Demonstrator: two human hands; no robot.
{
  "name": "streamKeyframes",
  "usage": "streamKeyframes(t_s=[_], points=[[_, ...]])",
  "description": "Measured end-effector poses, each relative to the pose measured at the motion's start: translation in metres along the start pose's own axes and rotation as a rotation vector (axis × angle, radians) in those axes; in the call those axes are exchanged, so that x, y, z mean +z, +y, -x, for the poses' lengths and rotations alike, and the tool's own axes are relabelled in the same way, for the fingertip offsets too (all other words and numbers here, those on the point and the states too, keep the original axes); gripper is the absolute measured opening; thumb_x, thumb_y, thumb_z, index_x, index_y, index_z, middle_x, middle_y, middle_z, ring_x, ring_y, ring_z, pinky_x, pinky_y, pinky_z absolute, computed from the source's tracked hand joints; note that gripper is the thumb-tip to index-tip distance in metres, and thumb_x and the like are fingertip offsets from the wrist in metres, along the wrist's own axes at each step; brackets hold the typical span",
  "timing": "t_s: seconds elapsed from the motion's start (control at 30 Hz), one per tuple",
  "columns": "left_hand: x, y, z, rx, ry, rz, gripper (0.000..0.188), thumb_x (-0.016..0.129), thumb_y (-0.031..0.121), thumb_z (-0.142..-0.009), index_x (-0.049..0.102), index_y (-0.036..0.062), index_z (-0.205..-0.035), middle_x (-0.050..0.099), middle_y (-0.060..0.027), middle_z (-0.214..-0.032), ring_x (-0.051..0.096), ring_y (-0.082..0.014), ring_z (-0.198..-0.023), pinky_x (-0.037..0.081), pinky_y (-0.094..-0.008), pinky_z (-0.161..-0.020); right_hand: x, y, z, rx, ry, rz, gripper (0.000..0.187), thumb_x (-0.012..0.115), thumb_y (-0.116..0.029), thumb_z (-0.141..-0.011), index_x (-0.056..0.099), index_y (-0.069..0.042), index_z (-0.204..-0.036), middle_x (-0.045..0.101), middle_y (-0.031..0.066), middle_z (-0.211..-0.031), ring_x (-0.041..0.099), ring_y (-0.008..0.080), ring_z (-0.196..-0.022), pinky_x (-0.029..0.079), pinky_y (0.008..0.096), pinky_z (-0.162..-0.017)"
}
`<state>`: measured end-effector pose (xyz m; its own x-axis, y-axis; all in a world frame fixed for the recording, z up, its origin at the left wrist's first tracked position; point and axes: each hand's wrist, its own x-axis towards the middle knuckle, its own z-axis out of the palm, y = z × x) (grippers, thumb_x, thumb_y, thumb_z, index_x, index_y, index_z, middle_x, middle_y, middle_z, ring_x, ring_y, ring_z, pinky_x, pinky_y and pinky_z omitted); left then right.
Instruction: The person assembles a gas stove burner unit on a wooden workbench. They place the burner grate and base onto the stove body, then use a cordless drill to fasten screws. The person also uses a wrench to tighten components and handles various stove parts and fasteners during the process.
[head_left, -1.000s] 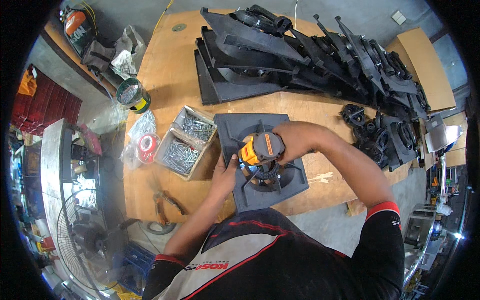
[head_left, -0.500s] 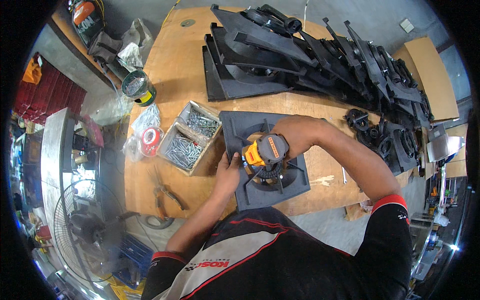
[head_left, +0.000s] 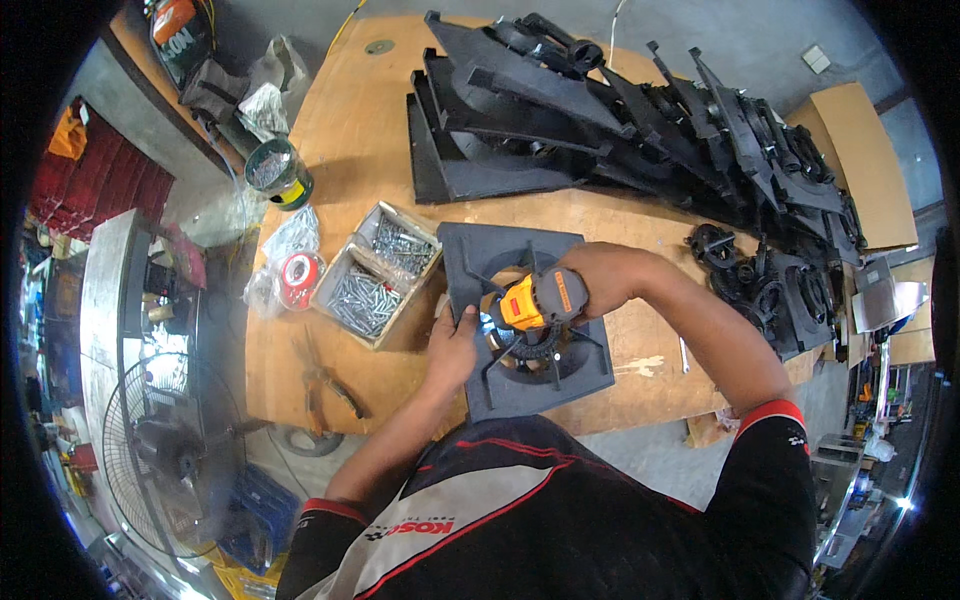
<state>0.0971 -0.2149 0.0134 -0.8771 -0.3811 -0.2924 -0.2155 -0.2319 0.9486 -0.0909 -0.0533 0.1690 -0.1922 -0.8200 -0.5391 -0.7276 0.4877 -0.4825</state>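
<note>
A square black gas-stove frame (head_left: 590, 380) with a round burner opening stands at the table's near edge, against my body. My left hand (head_left: 455, 345) is closed on its left edge, thumb over the top face. In my right hand (head_left: 602, 275) is a yellow and black cordless drill (head_left: 545, 297), gripped from the right side. The drill sits over the frame's opening, its nose toward the left part near my left thumb. What its tip touches is hard to see. A black burner ring (head_left: 537, 343) lies within the opening, partly covered by the drill.
Left of the frame is a divided wooden box (head_left: 385, 335) of screws and bolts. Beyond it are a tape roll (head_left: 300, 272), pliers (head_left: 325, 385) and a screw tub (head_left: 270, 165). Stacked black frames (head_left: 510, 170) fill the back; loose burner parts (head_left: 765, 280) lie right.
The drill and my right hand have shifted slightly right and tilted a little. The frame has moved slightly left at its right side. My left hand keeps its hold on the frame.
</note>
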Motion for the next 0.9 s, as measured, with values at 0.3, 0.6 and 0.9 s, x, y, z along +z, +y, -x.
streamKeyframes(t_s=[0.3,0.6,0.9], points=[[-0.022,-0.022,-0.009,-0.174,-0.12,0.074,0.053,0.061,0.022,-0.099,0.043,-0.0006,-0.143,0.058,-0.0155,-0.132,0.055,-0.0237,-0.122,0.045,-0.0354,-0.102,0.062,0.024,0.11,-0.024,0.466,-0.203,0.054,0.084,-0.023,-0.059,0.064,-0.006,-0.106,0.068,0.0171,-0.103,0.065,0.0386,-0.097,0.053,0.0451,-0.082],[-0.016,-0.004,-0.008,-0.272,-0.177,0.205,0.065,0.067,0.011,-0.091,0.037,0.0008,-0.147,0.057,-0.0128,-0.13,0.058,-0.0256,-0.116,0.051,-0.0383,-0.094,0.255,0.097,0.187,1.017,0.852,-0.155,0.052,0.069,-0.02,-0.08,0.057,-0.009,-0.13,0.064,0.0158,-0.113,0.068,0.0333,-0.098,0.054,0.0463,-0.083],[0.022,0.084,0.014,-0.134,-0.186,-0.233,0.045,0.066,0.004,-0.09,0.055,-0.0014,-0.134,0.065,-0.0092,-0.111,0.065,-0.0223,-0.095,0.052,-0.0345,-0.088,0.297,0.178,0.196,0.928,0.75,0.025,0.058,0.057,-0.014,-0.09,0.043,-0.009,-0.146,0.06,0.0128,-0.12,0.061,0.0318,-0.111,0.047,0.0485,-0.091]])
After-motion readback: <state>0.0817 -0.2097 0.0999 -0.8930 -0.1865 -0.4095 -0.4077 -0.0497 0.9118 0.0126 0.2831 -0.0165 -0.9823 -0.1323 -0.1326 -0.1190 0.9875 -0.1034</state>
